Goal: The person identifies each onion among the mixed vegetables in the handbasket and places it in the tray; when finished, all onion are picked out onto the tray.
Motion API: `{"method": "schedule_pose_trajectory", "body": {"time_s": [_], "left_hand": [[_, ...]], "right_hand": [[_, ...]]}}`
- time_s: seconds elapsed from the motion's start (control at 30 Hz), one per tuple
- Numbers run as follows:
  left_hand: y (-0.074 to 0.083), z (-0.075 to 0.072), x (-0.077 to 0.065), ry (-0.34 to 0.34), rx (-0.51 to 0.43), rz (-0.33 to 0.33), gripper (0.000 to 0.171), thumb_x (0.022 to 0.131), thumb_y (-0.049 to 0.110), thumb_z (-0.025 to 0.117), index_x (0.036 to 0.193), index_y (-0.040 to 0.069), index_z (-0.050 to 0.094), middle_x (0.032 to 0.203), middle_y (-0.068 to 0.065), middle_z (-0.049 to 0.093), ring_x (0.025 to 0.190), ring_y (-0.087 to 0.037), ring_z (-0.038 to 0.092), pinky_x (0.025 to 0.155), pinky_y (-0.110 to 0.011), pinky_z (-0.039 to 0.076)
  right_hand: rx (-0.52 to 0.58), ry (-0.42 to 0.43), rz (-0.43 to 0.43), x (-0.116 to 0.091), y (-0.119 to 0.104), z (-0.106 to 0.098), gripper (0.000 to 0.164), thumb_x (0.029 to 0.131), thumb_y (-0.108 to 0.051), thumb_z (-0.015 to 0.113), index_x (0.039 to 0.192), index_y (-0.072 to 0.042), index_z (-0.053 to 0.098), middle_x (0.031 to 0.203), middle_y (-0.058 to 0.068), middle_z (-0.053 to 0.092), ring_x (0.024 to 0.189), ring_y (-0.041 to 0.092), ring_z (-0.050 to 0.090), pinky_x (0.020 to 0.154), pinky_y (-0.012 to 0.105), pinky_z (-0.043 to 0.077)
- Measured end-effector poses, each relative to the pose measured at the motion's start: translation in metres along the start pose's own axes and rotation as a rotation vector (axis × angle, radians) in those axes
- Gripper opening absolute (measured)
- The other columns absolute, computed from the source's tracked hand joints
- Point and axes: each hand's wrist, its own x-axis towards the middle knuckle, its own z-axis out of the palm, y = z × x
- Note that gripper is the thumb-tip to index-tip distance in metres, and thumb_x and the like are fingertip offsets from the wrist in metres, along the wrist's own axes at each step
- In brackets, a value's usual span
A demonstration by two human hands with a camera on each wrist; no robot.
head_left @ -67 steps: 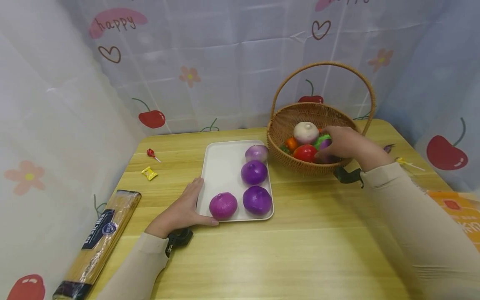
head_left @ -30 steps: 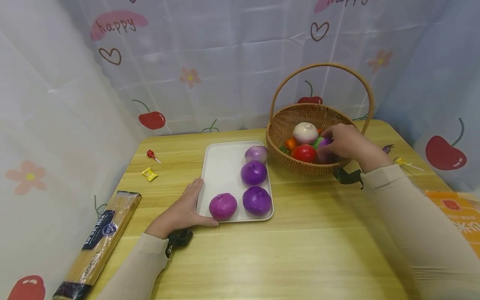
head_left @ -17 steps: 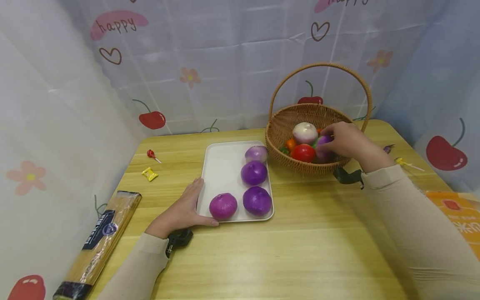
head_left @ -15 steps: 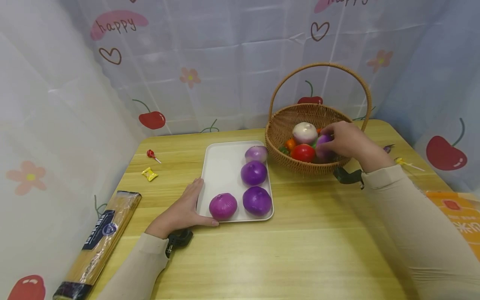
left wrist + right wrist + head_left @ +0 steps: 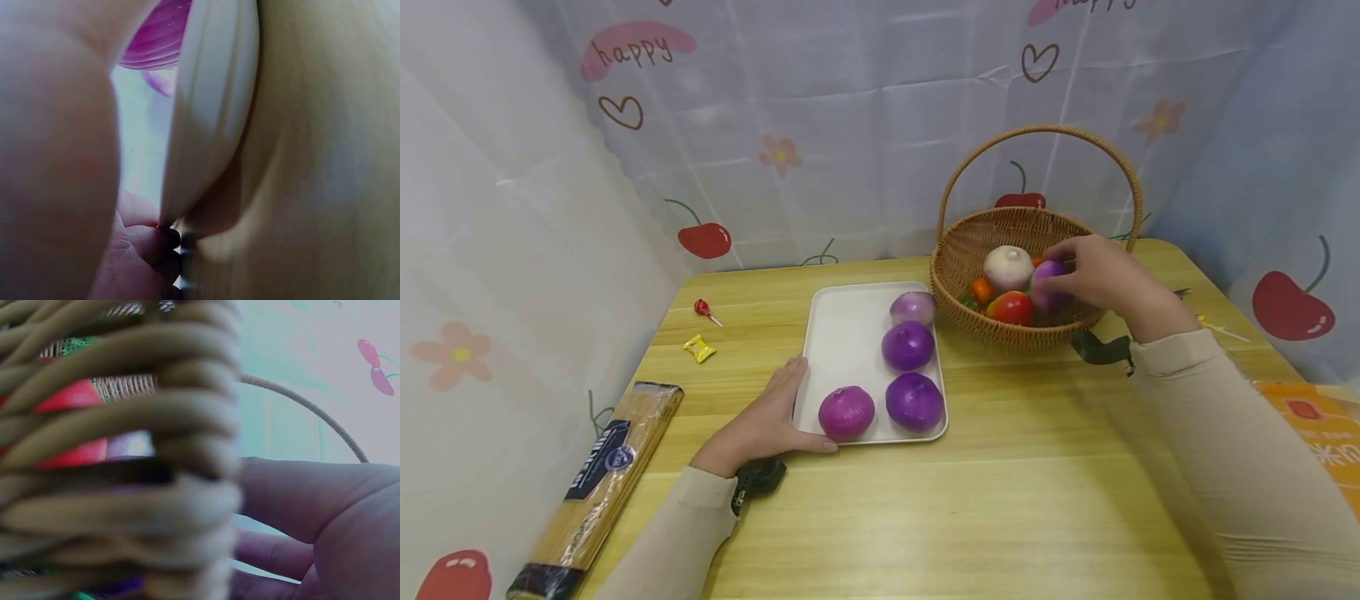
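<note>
In the head view, my right hand [image 5: 1097, 271] reaches into the wicker basket [image 5: 1000, 333] and grips a purple onion [image 5: 1051, 287], fingers over its top and thumb on the near side. Beside that onion lie a red-and-yellow round fruit [image 5: 1011, 308] and a whitish onion [image 5: 1008, 267]. The basket weave [image 5: 119, 519] blocks most of the right wrist view. My left hand [image 5: 763, 421] rests against the near left corner of a white tray [image 5: 842, 333], fingers along its side and thumb along its front. On the tray sit a magenta onion [image 5: 846, 412] and several purple ones.
A pack of spaghetti [image 5: 598, 487] lies at the table's left, with a yellow wrapped candy [image 5: 699, 348] and a red lollipop [image 5: 702, 308] beyond. A yellow lollipop [image 5: 1221, 328] and an orange packet [image 5: 1315, 425] lie at right. The basket handle [image 5: 1045, 129] arches high.
My right hand has closed round the purple onion and lifted it slightly, up and to the right. The red fruit has rolled, showing a yellow side. My left hand and the tray stay still.
</note>
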Motion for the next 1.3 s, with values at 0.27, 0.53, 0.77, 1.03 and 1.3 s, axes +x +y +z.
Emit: {"method": "schedule_pose_trajectory", "body": {"time_s": [0.27,0.53,0.77,1.03,1.3], "left_hand": [[0.001,0.0,0.0,-0.004,-0.006,-0.007,0.153,0.064,0.071,0.092,0.168,0.0,0.005,0.174,-0.016,0.004,0.159,-0.032,-0.001,0.125,-0.053,0.007],[0.0,0.0,0.0,-0.004,-0.003,-0.005,0.153,0.064,0.071,0.092,0.168,0.001,0.004,0.174,-0.015,0.003,0.159,-0.032,-0.001,0.125,-0.053,0.008],[-0.001,0.0,0.0,-0.004,-0.006,-0.005,0.153,0.064,0.071,0.092,0.168,0.001,0.004,0.174,-0.015,0.003,0.159,-0.031,-0.001,0.125,-0.053,0.008],[-0.001,0.0,0.0,-0.003,-0.001,-0.005,0.153,0.064,0.07,0.092,0.168,0.001,0.004,0.174,-0.016,0.003,0.159,-0.031,-0.002,0.125,-0.053,0.007],[0.0,-0.001,-0.001,-0.004,-0.004,-0.003,0.153,0.064,0.071,0.092,0.168,0.0,0.005,0.174,-0.017,0.004,0.159,-0.032,-0.001,0.125,-0.053,0.008]], "right_hand": [[0.044,0.013,0.024,-0.002,-0.004,-0.005,0.061,0.101,-0.029,0.075,0.144,0.008,0.055,0.14,0.033,0.054,0.127,0.048,0.052,0.106,0.065,0.042],[0.054,0.007,0.027,-0.002,-0.005,-0.007,0.065,0.101,-0.034,0.075,0.146,0.007,0.053,0.138,0.033,0.055,0.125,0.048,0.052,0.106,0.065,0.041],[0.041,0.017,-0.011,0.001,-0.014,-0.012,0.067,0.1,-0.036,0.075,0.147,0.007,0.053,0.138,0.033,0.056,0.125,0.048,0.053,0.104,0.064,0.043],[-0.031,0.039,-0.061,0.004,-0.032,-0.011,0.066,0.099,-0.036,0.077,0.145,0.007,0.057,0.137,0.031,0.059,0.122,0.046,0.056,0.1,0.061,0.046],[-0.059,0.06,-0.094,0.004,-0.044,-0.008,0.067,0.097,-0.039,0.079,0.145,0.004,0.058,0.135,0.029,0.061,0.119,0.045,0.057,0.097,0.06,0.048]]}}
